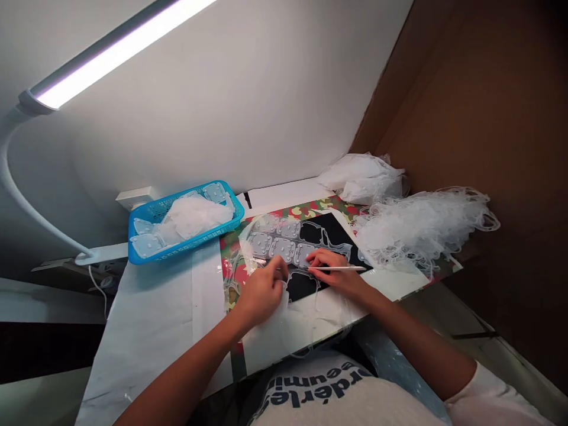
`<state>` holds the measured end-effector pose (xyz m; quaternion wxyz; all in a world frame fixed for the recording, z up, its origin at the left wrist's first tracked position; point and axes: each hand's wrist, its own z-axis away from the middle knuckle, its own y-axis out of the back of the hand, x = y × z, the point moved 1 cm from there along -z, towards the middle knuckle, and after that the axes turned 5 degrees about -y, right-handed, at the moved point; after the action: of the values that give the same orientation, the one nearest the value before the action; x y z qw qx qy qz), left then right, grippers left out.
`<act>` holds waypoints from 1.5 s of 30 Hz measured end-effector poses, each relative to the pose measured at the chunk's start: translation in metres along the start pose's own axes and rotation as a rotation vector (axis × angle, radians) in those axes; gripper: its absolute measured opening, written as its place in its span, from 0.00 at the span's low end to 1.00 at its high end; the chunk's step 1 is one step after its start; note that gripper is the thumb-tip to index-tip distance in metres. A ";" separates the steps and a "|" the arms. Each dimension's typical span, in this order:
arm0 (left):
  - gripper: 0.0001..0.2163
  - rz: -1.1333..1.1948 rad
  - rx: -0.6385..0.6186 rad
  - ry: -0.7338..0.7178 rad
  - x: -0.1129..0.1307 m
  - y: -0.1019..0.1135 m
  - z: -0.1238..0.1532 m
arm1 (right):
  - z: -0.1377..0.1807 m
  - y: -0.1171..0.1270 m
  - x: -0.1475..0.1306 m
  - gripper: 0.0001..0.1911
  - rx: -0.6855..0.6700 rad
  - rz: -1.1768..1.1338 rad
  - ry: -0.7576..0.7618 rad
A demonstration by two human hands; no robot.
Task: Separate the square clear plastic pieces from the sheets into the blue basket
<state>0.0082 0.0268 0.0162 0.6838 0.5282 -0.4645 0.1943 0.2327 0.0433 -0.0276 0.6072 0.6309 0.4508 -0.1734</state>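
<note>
A translucent moulded sheet with rows of rounded, bumpy pads lies on a black board. Some of its pad places are cut-out openings with only thin frames around them. My left hand is closed at the sheet's near left edge, its fingers curled and pinching translucent material there; the fingertips are partly hidden. Across from it, my right hand grips a thin white pen-like stick lying sideways, while its fingertips rest by a pad. Loose translucent strips hang at the table's front edge.
A blue basket at the left holds pads and white film. To the right lie a tangled heap of translucent frame scraps and a white plastic bag. A lit lamp hangs above; a cardboard wall stands at right.
</note>
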 end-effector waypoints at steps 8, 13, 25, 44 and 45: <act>0.29 -0.978 -0.126 -0.259 -0.015 -0.045 0.003 | -0.008 0.000 -0.007 0.08 -0.019 0.047 -0.017; 0.29 -1.030 -0.171 -0.231 -0.022 -0.054 0.004 | -0.006 0.003 -0.002 0.08 -0.046 0.139 0.094; 0.30 -1.003 -0.225 -0.107 -0.017 -0.050 0.002 | -0.010 0.019 0.022 0.10 0.240 0.060 -0.055; 0.19 -0.309 -0.083 -0.105 0.001 -0.020 -0.002 | -0.018 0.100 0.009 0.18 0.679 -0.841 -0.350; 0.20 -0.116 -0.053 -0.074 0.002 -0.015 -0.003 | -0.016 0.087 -0.006 0.18 0.520 -0.899 -0.375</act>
<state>0.0216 0.0241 0.0098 0.6901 0.5426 -0.4630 0.1224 0.2919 0.0682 0.0329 0.3673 0.4637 0.5024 -0.6305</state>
